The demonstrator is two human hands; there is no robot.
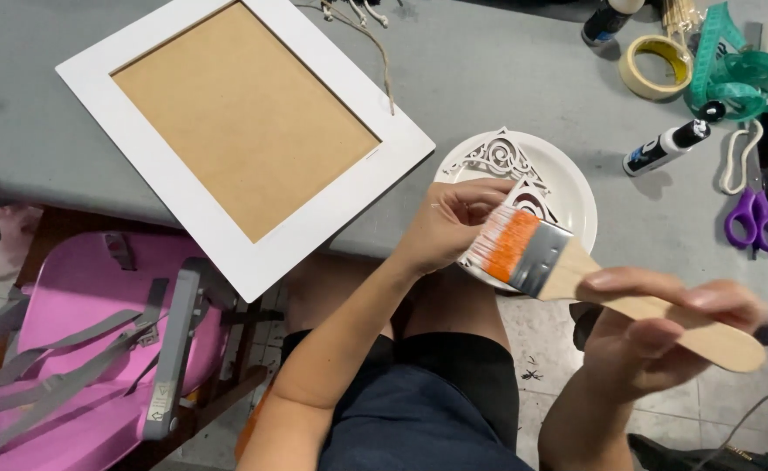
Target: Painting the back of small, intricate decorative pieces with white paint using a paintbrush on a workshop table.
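Right hand (663,327) wrapped around wooden handle of flat brush (541,257), orange-white bristles touching lacy white ornament (510,170). Left hand (449,222) pinching that ornament over round white plate (576,187). Nearby: white frame (166,166) with brown board, tape roll (657,65), purple scissors (754,218). Grey table (506,78); pink chair (87,305) below.
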